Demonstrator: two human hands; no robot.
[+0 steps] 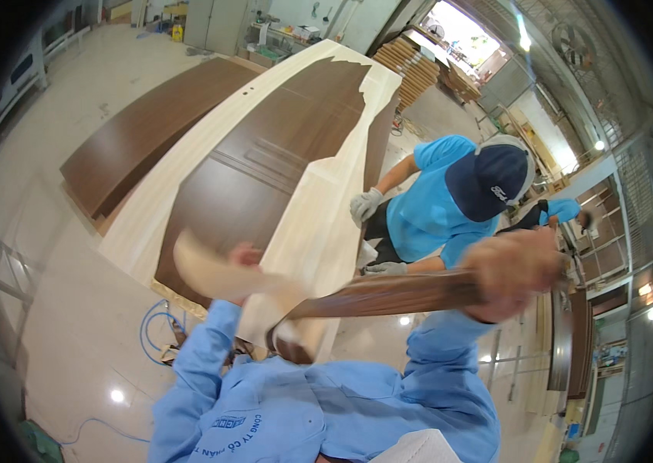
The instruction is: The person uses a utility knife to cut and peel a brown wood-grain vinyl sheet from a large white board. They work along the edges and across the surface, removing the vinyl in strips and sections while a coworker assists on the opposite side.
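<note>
Two hands up close under the head camera, both blurred. Left hand [243,258] closed on a pale curling sheet [218,276], seemingly a loose flap of film, lifted above the near end of the door [265,166]. Right hand [513,272] wrapped tight around a dark brown strip [388,295] running level across toward the left hand; cannot tell whether strip and pale sheet join. One big door lying flat on the bench, brown panelled face bared through the middle and far part, pale film [319,224] over the near right side and along the left edge, torn border ragged at the far end. Judged from that: peeling roughly half done, near right stretch and margins left. One co-worker [450,201] in a blue shirt and dark cap bent at the right edge, two gloved hands, upper glove [365,204] on the door's rim, lower glove [386,268] near the brown strip. One second brown door [149,131] flat on the floor to the left. One blue hose [153,328] coiled on the floor. One stack of boards [411,69] far behind.
</note>
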